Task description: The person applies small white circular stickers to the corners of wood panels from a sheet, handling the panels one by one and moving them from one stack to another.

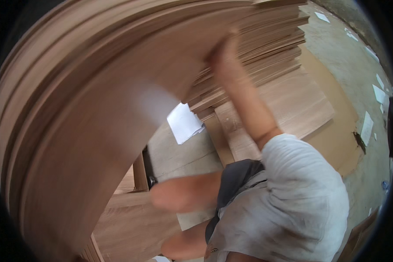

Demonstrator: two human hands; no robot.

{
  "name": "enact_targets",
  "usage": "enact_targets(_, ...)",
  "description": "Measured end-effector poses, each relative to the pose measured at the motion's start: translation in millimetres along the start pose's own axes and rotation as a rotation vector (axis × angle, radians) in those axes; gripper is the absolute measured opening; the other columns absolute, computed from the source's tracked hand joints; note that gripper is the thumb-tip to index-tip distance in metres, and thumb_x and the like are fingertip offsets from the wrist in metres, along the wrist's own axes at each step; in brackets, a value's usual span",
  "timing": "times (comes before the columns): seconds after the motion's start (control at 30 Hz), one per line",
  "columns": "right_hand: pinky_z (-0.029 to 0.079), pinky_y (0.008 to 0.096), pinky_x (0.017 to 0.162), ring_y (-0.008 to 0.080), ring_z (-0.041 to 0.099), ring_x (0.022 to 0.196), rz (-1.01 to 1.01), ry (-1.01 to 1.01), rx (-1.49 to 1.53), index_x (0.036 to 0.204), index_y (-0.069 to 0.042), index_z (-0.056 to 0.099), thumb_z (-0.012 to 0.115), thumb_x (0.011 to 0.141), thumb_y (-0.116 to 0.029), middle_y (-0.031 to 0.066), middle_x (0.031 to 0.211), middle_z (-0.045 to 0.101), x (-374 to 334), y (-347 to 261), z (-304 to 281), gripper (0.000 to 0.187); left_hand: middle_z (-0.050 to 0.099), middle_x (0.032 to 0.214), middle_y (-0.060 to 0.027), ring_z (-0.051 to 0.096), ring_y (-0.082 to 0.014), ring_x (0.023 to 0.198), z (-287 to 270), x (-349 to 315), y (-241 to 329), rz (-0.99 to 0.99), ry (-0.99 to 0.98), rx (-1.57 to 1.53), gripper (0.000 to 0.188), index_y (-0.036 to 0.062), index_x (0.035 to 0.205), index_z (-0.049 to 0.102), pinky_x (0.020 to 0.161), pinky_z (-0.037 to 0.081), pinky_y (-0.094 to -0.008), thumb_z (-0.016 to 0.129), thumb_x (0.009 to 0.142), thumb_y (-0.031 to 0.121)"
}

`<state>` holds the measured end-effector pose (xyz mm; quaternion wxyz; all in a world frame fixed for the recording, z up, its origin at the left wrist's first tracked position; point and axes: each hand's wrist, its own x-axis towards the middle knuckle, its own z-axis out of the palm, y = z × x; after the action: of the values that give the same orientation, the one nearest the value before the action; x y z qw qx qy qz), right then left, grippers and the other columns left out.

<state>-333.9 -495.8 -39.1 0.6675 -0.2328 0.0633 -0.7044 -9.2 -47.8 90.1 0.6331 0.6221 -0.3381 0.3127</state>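
A large brown wood-grain panel (118, 118), smeared by motion and with a pale shine on its face, fills the left and middle of the view. My right hand (222, 50) is at its upper right edge, with the arm stretched out from a white sleeve. The hand is blurred, but it appears closed round that edge, its fingers partly hidden. My left hand does not show; only a bit of that arm appears at the lower border. Behind the right hand rises a tall stack of similar panels (270, 48), their edges uneven.
Folded white paper (184, 123) lies by the stack's base. Wood-grain boards (288, 105) lie low at the right, over a tan sheet (332, 91). Another board (135, 227) lies near my legs. Paper scraps (367, 127) are scattered on the concrete floor (336, 48).
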Motion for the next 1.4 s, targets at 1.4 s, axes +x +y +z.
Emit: enact_targets(1.4,0.030,0.0338,0.098,0.0268,0.040,0.118,0.724,0.625,-1.829,0.125,0.000,0.042,0.049,0.076,-0.063,0.0162,0.128,0.042,39.2,-144.8,-453.4,0.080,0.058,0.101,-0.0161,0.056,-0.0225,0.091,286.8,-398.8,-146.0,-1.594,-1.144,-0.068,0.063,-0.0079,0.111,0.049,0.076,0.047,-0.0303,0.076,0.068,0.030)
